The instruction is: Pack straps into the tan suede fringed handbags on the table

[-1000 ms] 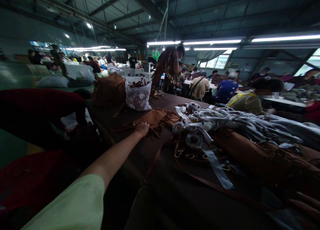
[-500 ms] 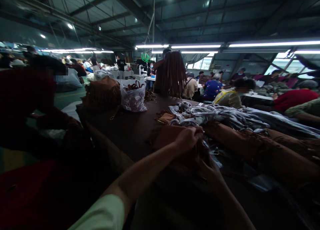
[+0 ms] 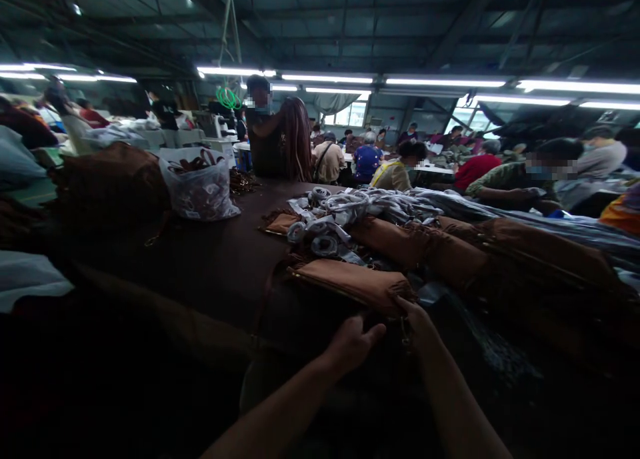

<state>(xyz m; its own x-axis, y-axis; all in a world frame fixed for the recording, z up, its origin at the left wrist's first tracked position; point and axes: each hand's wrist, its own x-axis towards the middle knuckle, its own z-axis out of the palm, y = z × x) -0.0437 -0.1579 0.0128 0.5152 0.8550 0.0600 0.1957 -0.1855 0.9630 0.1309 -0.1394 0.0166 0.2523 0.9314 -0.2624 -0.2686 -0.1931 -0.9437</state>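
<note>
A brown fringed bag (image 3: 350, 280) with a gold-coloured zip lies at the front of the dark table (image 3: 215, 259). My right hand (image 3: 414, 311) grips its right end, fingers partly hidden at the fringe. Just below the bag's front edge is my left hand (image 3: 354, 339), its thumb raised and its fingers curled; dim light hides whether it holds anything. A small metal clasp (image 3: 405, 331) hangs between the hands. Behind the bag are grey wrapped coils (image 3: 325, 244) and a smaller brown piece (image 3: 281, 224).
More brown bags (image 3: 450, 256) and long grey wrapped straps (image 3: 450, 202) lie to the right. A clear plastic bag (image 3: 200, 186) of brown straps and a brown pile (image 3: 107, 182) stand at left. Across the table a person (image 3: 263, 139) holds brown strips (image 3: 297, 139).
The view has turned right. The brown bag now lies flatter, its zip showing. My left hand has come off its top and down to the front; my right hand is at its right end.
</note>
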